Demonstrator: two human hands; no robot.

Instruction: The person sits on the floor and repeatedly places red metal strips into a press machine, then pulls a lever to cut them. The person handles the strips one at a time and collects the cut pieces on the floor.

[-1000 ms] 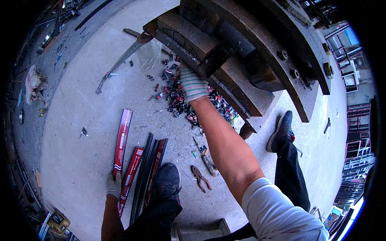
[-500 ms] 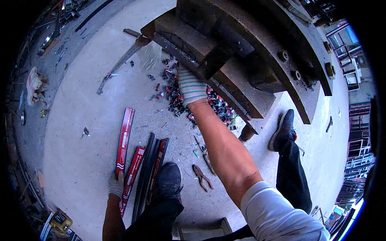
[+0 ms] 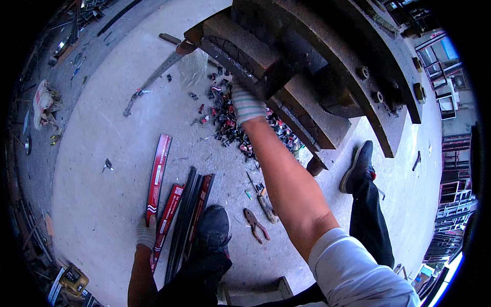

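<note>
Red strip, well apart from the steel machine on its near side, is gripped by the left hand. Under the machine's edge, a reach is apparently being made; the right hand's grip cannot be told. Withdrawal would call for clearance.

Cool, soft light leaves the machine shadowed, and edges bend into black.

The pale concrete floor carries a heap of black-and-red offcuts, a pair of pliers and, nearer its left edge, long black and red profiles.
</note>
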